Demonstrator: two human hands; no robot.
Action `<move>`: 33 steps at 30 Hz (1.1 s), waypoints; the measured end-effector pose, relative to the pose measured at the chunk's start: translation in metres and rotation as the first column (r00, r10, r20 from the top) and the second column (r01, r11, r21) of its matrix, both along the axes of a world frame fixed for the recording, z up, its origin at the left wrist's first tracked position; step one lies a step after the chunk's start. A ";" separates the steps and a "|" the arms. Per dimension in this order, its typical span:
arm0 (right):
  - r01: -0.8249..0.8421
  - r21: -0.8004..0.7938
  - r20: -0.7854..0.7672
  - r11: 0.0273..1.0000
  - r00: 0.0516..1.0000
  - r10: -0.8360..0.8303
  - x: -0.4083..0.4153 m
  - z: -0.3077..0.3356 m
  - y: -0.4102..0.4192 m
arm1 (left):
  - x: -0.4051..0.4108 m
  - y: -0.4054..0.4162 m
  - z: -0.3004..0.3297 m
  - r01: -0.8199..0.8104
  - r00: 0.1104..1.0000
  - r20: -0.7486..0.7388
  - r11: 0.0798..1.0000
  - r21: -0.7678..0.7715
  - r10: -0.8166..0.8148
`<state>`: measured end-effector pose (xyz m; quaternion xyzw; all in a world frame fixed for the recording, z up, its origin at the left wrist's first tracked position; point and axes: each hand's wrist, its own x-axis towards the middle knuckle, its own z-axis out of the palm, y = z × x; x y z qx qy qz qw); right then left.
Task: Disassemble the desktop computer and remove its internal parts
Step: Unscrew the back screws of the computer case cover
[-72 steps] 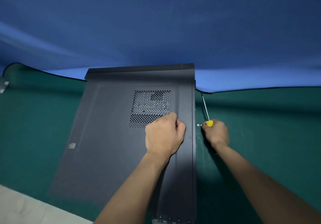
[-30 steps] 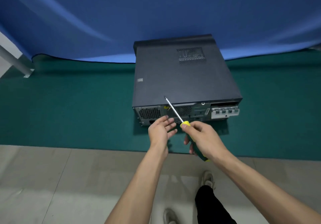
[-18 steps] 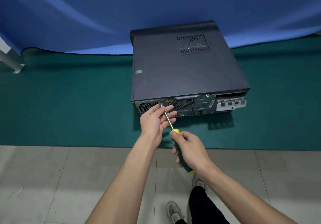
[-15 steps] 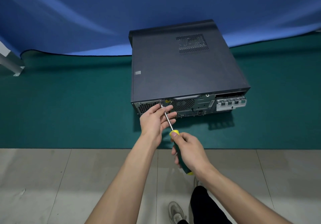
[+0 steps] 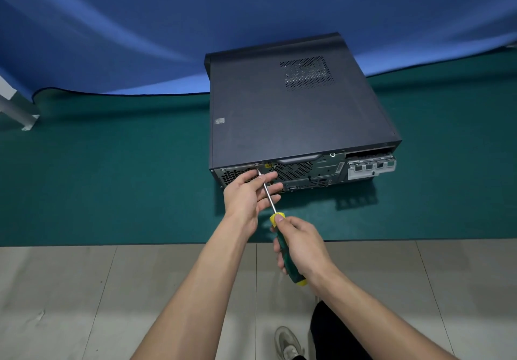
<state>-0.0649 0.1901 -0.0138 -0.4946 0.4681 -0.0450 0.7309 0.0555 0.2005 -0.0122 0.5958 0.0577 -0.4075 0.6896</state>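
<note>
Blue cloth (image 5: 140, 24) hangs across the far side, and below it a green mat (image 5: 98, 178) covers the floor, giving way to pale tiles (image 5: 70, 303) on the near side. At the far left I see a grey metal leg (image 5: 16, 110) standing on the mat. Right of centre, the desktop computer (image 5: 293, 113) lies flat on the mat, its rear panel (image 5: 305, 171) facing me. My left hand (image 5: 249, 192) rests with straight, relaxed fingers against that panel, steadying the shaft of the screwdriver (image 5: 282, 245). Its tip sits on a screw (image 5: 256, 165) at the panel's upper left. My right hand (image 5: 303, 248) grips the green and yellow handle. A shoe (image 5: 288, 343) shows at the near edge.
</note>
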 end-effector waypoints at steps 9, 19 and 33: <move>0.024 0.700 0.257 0.713 0.924 -0.283 0.001 -0.003 0.005 | 0.004 -0.001 0.005 0.008 0.995 0.101 0.995 0.104 -0.018; -0.205 0.938 0.335 0.279 0.738 -0.585 0.009 -0.006 0.016 | 0.007 -0.006 0.009 -0.024 0.994 0.105 0.986 0.164 0.007; 0.329 0.288 -0.014 0.899 0.940 -0.340 0.040 0.008 0.038 | 0.020 0.004 0.014 0.269 0.858 0.280 0.841 0.469 -0.430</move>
